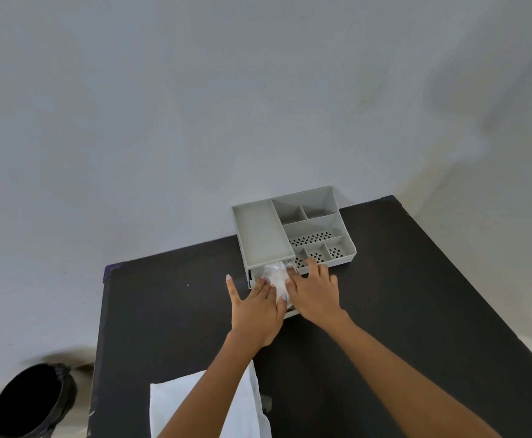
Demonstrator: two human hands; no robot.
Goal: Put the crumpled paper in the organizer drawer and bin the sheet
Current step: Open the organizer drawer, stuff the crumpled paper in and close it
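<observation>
A grey desk organizer (260, 232) stands at the far edge of the black table (170, 311). Its drawer (291, 312) is pulled out toward me under my hands. White crumpled paper (275, 275) lies in the drawer. My left hand (253, 306) and my right hand (313, 290) rest flat on either side of the paper, fingers touching it. A flat white sheet (176, 403) lies at the table's near edge, partly hidden under my left forearm. A black bin (32, 403) stands on the floor to the left of the table.
The organizer's top has several compartments (315, 226), some with perforated floors. A pale wall rises behind the table. The table's left edge runs close to the bin.
</observation>
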